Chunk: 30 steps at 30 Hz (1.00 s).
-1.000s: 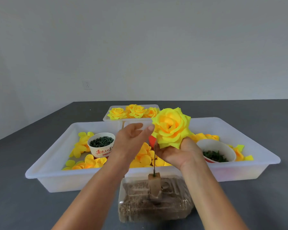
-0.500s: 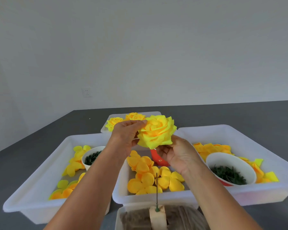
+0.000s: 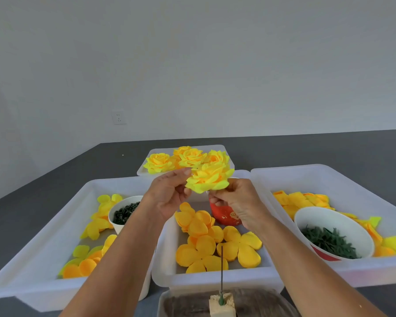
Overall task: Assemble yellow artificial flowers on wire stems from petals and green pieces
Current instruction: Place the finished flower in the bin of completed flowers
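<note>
Both hands hold the yellow flower (image 3: 209, 179) above the middle tray (image 3: 167, 271): left grip (image 3: 169, 195) pinches its left petals, right grip (image 3: 233, 197) pinches beneath it.

The scene is bright and evenly lit by soft, diffuse light with no single source showing; the white wall (image 3: 192, 65) behind the grey table (image 3: 329, 152) is flat and faintly grey, darkening a little toward its left side. Shadows are weak: only pale smudges under the forearms and inside the white trays (image 3: 39, 236) on the table. No hard glare, just a mild sheen on tray rims. Wide-angle distortion bows the table's far edge and stretches the corners. Focus is slightly soft throughout, softest nearest the camera below the trays.
</note>
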{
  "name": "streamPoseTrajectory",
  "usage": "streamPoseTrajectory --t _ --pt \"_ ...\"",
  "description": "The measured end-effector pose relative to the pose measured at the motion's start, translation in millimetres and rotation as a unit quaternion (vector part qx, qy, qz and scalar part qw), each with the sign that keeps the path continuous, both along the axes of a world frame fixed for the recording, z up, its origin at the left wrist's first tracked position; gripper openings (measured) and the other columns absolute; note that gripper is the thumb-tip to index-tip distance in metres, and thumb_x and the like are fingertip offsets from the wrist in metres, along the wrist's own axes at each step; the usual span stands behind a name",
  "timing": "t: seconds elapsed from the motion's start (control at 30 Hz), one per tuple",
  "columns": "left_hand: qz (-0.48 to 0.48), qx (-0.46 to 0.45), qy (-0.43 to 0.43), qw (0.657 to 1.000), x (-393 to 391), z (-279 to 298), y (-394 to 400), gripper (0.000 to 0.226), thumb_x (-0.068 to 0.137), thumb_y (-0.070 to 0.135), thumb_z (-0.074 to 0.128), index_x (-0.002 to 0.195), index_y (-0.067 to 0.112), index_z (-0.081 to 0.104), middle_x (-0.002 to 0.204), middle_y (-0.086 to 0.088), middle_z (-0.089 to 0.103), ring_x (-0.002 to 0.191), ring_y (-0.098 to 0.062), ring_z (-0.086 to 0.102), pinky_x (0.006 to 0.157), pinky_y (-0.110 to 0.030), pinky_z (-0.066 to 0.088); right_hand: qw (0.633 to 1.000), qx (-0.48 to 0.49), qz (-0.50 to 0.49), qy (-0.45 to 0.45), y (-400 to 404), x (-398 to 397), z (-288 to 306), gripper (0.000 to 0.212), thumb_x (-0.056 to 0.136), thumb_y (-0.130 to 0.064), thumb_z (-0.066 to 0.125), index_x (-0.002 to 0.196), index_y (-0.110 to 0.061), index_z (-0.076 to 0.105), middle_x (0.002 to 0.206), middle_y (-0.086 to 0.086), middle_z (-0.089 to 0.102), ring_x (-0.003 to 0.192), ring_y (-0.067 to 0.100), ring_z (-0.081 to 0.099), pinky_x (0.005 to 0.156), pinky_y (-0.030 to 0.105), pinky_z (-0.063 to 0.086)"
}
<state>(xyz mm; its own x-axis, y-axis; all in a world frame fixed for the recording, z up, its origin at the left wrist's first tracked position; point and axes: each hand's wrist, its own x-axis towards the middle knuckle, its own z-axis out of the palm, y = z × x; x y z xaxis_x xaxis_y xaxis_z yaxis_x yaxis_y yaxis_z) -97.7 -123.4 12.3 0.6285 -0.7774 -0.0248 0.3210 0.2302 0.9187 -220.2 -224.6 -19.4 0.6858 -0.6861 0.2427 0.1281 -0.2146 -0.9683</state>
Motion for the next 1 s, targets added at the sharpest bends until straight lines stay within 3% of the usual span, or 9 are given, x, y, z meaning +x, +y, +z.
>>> streamPoseTrajectory --t 0.07,0.17,0.27,0.37,0.5,0.6,0.7,0.83,1.0 --pt "0.031 -0.019 -0.017 0.999 3.8 -5.1 1.0 0.01 0.085 -0.003 0.055 0.089 0.003 0.063 0.081 -0.009 0.064 0.064 -0.015 0.06 0.053 -0.023 0.051 0.998 -0.052 -0.001 0.034 1.3 0.6 -5.1 0.016 0.082 -0.01 0.069 0.069 -0.019 0.069 0.057 -0.005 0.068 0.055 0.003 0.063 0.06 0.015 0.051" --pt "0.09 -0.04 -0.07 0.993 8.7 -10.1 2.8 0.014 0.084 -0.006 0.057 0.088 0.005 0.065 0.071 -0.003 0.069 0.062 -0.013 0.065 0.056 -0.024 0.056 0.998 -0.051 -0.012 0.027 0.6 3.9 -7.7 0.021 0.08 -0.009 0.071 0.065 -0.023 0.068 0.056 -0.006 0.069 0.053 0.001 0.062 0.057 0.011 0.049" --pt "0.1 -0.068 -0.055 0.991 9.3 -13.1 5.2 0.008 0.088 0.004 0.058 0.086 0.006 0.066 0.062 0.001 0.064 0.055 -0.011 0.054 0.051 -0.019 0.049 1.0 0.003 -0.028 -0.01 -3.5 6.2 -9.4 0.012 0.08 -0.008 0.071 0.07 -0.014 0.071 0.062 0.001 0.071 0.06 0.008 0.066 0.061 0.016 0.053" --pt "0.102 -0.035 -0.063 0.992 7.6 -16.2 7.4 0.018 0.088 0.023 0.061 0.077 0.009 0.063 0.061 0.001 0.061 0.055 -0.012 0.053 0.051 -0.022 0.044 0.997 0.055 -0.042 -0.036 -6.5 10.0 -11.0 0.011 0.083 -0.002 0.067 0.075 -0.008 0.07 0.065 0.003 0.071 0.062 0.011 0.066 0.061 0.019 0.054" --pt "0.056 0.035 -0.1 0.993 2.1 -17.6 9.5 0.029 0.072 0.039 0.069 0.076 0.011 0.062 0.066 -0.006 0.065 0.055 -0.014 0.061 0.054 -0.026 0.045 0.998 0.008 -0.054 -0.023 -6.8 15.8 -9.1 0.015 0.077 -0.005 0.073 0.068 -0.016 0.07 0.06 -0.005 0.07 0.059 0.005 0.065 0.057 0.013 0.049" --pt "0.037 0.011 -0.084 0.996 3.6 -18.6 11.4 0.022 0.062 0.025 0.072 0.075 0.01 0.062 0.066 -0.004 0.062 0.053 -0.014 0.058 0.056 -0.027 0.043 0.993 -0.08 -0.084 0.024 -10.3 17.8 -12.7 0.017 0.073 -0.001 0.076 0.067 -0.014 0.068 0.059 -0.009 0.066 0.061 0.002 0.062 0.058 0.014 0.048" --pt "0.039 -0.001 -0.072 0.997 7.4 -21.3 11.2 0.004 0.074 0.012 0.068 0.076 0.01 0.066 0.072 -0.005 0.06 0.06 -0.017 0.052 0.058 -0.028 0.043 0.984 -0.152 -0.084 0.036 -14.1 17.2 -17.3 0.014 0.078 0.004 0.07 0.069 -0.006 0.069 0.065 -0.006 0.064 0.062 -0.003 0.059 0.059 0.011 0.048" --pt "0.029 0.048 -0.09 0.994 8.0 -24.1 11.5 0.013 0.086 0.017 0.061 0.088 0.005 0.066 0.08 -0.011 0.056 0.067 -0.021 0.049 0.062 -0.032 0.044 0.97 -0.22 -0.074 0.068 -15.7 16.2 -19.3 0.005 0.081 -0.005 0.071 0.083 -0.001 0.073 0.083 0.012 0.071 0.083 0.027 0.065 0.08 0.04 0.055" --pt "0.038 0.015 -0.116 0.992 8.5 -24.8 14.2 0.018 0.082 -0.001 0.062 0.07 0.01 0.069 0.068 -0.005 0.065 0.063 -0.017 0.053 0.056 -0.025 0.045 0.97 -0.213 -0.091 0.07 -14.2 14.2 -17.8 0.005 0.081 -0.006 0.071 0.077 -0.004 0.072 0.077 0.007 0.069 0.077 0.026 0.064 0.077 0.041 0.055"
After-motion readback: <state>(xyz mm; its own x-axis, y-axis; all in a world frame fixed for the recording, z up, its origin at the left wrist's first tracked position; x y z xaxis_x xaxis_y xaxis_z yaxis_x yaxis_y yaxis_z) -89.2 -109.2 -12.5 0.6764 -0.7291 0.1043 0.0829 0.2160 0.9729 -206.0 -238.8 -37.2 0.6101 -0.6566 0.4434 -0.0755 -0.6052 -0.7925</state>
